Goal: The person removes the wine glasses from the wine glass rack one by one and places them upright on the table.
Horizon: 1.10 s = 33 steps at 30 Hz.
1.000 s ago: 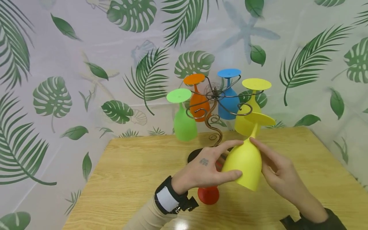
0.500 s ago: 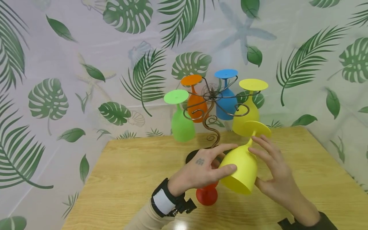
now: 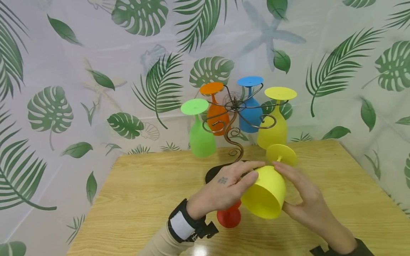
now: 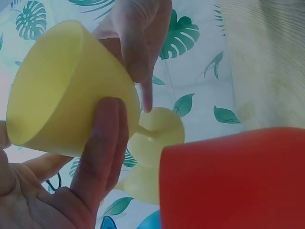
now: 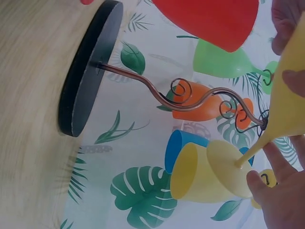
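Note:
A yellow plastic wine glass (image 3: 267, 197) is held up over the table between both hands, its mouth tilted down toward me and its foot pointing away. My left hand (image 3: 221, 186) grips the bowl from the left, thumb on the near side. On the other side, my right hand (image 3: 309, 202) holds the bowl, with fingers up near the stem and thumb low by the rim. Below the left hand stands a red wine glass (image 3: 229, 217); its foot shows in the head view, its bowl (image 4: 233, 181) in the left wrist view.
Behind the hands rises a curled metal glass rack (image 3: 235, 105) on a black base (image 5: 90, 71). Upside down from its arms hang a green glass (image 3: 201, 140), an orange glass (image 3: 217, 119), a blue glass (image 3: 250, 117) and another yellow glass (image 3: 273, 128). A leaf-patterned backdrop closes off the wooden table (image 3: 144, 199).
The yellow glass has tipped, its foot swinging down and away while its mouth turns toward me. My right fingers have shifted on it. The view has drifted slightly.

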Each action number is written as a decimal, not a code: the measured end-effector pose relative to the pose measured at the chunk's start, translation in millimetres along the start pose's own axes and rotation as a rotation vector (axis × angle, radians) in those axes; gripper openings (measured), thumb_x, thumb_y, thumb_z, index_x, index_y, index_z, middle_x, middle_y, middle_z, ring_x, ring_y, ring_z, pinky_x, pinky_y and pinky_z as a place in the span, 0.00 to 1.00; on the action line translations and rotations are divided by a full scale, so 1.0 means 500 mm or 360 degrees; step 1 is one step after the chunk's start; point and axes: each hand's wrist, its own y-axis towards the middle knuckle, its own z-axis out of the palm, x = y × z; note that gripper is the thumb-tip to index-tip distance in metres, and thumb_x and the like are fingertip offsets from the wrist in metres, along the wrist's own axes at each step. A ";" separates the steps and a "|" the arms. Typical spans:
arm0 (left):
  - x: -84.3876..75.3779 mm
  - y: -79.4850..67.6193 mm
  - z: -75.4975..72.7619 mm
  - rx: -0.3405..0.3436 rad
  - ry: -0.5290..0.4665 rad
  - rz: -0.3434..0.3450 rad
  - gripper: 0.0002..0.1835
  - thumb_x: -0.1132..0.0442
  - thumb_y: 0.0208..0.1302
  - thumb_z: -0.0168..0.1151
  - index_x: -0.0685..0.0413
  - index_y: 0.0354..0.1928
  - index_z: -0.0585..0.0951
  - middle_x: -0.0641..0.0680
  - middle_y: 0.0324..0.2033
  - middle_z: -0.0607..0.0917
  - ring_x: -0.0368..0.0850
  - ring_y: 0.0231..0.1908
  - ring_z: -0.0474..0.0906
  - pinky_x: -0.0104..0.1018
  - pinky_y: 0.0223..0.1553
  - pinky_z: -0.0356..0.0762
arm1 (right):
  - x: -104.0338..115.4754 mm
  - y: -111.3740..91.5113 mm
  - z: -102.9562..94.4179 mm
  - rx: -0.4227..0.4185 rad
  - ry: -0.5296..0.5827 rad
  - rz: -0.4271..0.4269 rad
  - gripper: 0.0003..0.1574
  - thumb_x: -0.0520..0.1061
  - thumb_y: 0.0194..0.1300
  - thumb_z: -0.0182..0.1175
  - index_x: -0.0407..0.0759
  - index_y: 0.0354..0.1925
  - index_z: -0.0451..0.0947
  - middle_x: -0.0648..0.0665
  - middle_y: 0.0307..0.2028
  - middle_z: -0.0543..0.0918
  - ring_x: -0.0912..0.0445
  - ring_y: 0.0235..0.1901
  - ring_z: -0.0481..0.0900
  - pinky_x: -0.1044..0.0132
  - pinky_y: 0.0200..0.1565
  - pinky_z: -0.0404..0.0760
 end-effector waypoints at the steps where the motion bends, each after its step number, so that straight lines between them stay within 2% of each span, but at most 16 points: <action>1: 0.000 -0.001 0.000 -0.0013 0.0024 0.0012 0.38 0.34 0.79 0.29 0.51 0.72 0.72 0.49 0.59 0.82 0.36 0.52 0.76 0.26 0.52 0.79 | 0.000 -0.001 0.000 0.0007 0.0012 0.0001 0.47 0.66 0.71 0.58 0.24 0.62 0.72 0.37 0.65 0.77 0.60 0.69 0.70 0.74 0.68 0.68; 3: 0.000 -0.001 0.000 -0.0031 0.0064 0.0023 0.39 0.34 0.80 0.25 0.50 0.72 0.72 0.47 0.57 0.82 0.36 0.52 0.75 0.27 0.53 0.78 | -0.002 -0.003 0.002 0.0016 0.0028 0.0006 0.48 0.66 0.70 0.59 0.25 0.64 0.71 0.39 0.66 0.77 0.60 0.69 0.70 0.74 0.69 0.68; 6: 0.000 0.000 -0.002 -0.0030 0.0045 0.0015 0.39 0.35 0.80 0.22 0.50 0.72 0.72 0.47 0.54 0.83 0.35 0.51 0.76 0.27 0.53 0.78 | -0.003 -0.007 0.003 0.0030 0.0046 0.0034 0.49 0.67 0.69 0.60 0.25 0.65 0.70 0.41 0.66 0.77 0.61 0.69 0.70 0.75 0.69 0.67; 11: 0.001 0.000 -0.005 -0.0004 -0.0074 0.0014 0.37 0.38 0.82 0.25 0.53 0.72 0.72 0.49 0.53 0.85 0.35 0.52 0.77 0.28 0.56 0.78 | -0.005 -0.018 0.003 0.0037 0.0068 0.0085 0.52 0.67 0.66 0.63 0.25 0.65 0.70 0.43 0.66 0.77 0.63 0.68 0.71 0.76 0.68 0.67; 13: 0.002 -0.002 -0.004 -0.0027 -0.0097 0.0042 0.36 0.39 0.82 0.28 0.55 0.71 0.73 0.51 0.55 0.85 0.35 0.54 0.77 0.28 0.57 0.78 | -0.007 -0.023 0.003 0.0031 0.0081 0.0092 0.53 0.67 0.65 0.64 0.24 0.65 0.69 0.45 0.67 0.77 0.63 0.68 0.71 0.76 0.68 0.67; 17: 0.007 -0.004 -0.002 -0.0190 -0.0097 0.0200 0.30 0.46 0.84 0.36 0.60 0.65 0.78 0.56 0.55 0.85 0.41 0.52 0.80 0.29 0.54 0.80 | -0.008 -0.028 0.004 0.0021 0.0112 0.0098 0.53 0.65 0.66 0.65 0.22 0.66 0.67 0.49 0.68 0.75 0.63 0.68 0.71 0.76 0.68 0.67; 20: 0.011 -0.004 -0.002 -0.0339 -0.0117 0.0350 0.21 0.56 0.83 0.45 0.62 0.59 0.82 0.59 0.51 0.86 0.45 0.47 0.84 0.30 0.48 0.84 | -0.008 -0.028 0.006 0.0027 0.0132 0.0113 0.53 0.64 0.67 0.64 0.21 0.68 0.65 0.48 0.69 0.74 0.63 0.69 0.71 0.76 0.68 0.67; 22: 0.012 -0.002 -0.003 -0.0414 -0.0138 0.0423 0.15 0.64 0.80 0.49 0.64 0.55 0.83 0.60 0.48 0.87 0.46 0.43 0.85 0.31 0.45 0.85 | -0.006 -0.028 0.005 0.0059 0.0163 0.0172 0.53 0.63 0.67 0.64 0.23 0.69 0.64 0.47 0.69 0.74 0.63 0.69 0.70 0.77 0.68 0.66; 24: 0.010 -0.001 -0.005 -0.0458 -0.0144 0.0465 0.13 0.69 0.77 0.53 0.65 0.54 0.83 0.61 0.47 0.87 0.44 0.41 0.86 0.31 0.43 0.86 | -0.004 -0.028 0.003 0.0090 0.0200 0.0240 0.51 0.53 0.64 0.72 0.24 0.70 0.63 0.47 0.69 0.74 0.63 0.68 0.70 0.77 0.67 0.67; 26: 0.009 0.000 -0.007 -0.0482 -0.0129 0.0479 0.12 0.71 0.74 0.56 0.65 0.54 0.83 0.60 0.47 0.87 0.42 0.38 0.86 0.31 0.41 0.86 | -0.001 -0.028 0.002 0.0125 0.0231 0.0312 0.51 0.39 0.57 0.77 0.26 0.71 0.63 0.47 0.68 0.74 0.63 0.67 0.71 0.77 0.66 0.68; 29: 0.008 0.000 -0.010 -0.0503 -0.0040 0.0478 0.13 0.71 0.72 0.59 0.63 0.55 0.83 0.59 0.47 0.88 0.38 0.34 0.84 0.27 0.38 0.85 | 0.004 -0.026 0.005 0.0141 0.0250 0.0374 0.59 0.20 0.40 0.75 0.28 0.71 0.63 0.45 0.65 0.76 0.63 0.64 0.73 0.77 0.64 0.70; 33: 0.013 -0.001 -0.007 -0.0501 0.0036 0.0482 0.17 0.72 0.70 0.60 0.62 0.59 0.80 0.58 0.48 0.87 0.38 0.35 0.84 0.25 0.38 0.84 | 0.005 -0.028 0.013 0.0137 0.0316 0.0430 0.61 0.16 0.40 0.73 0.28 0.72 0.61 0.45 0.65 0.75 0.63 0.61 0.75 0.77 0.62 0.73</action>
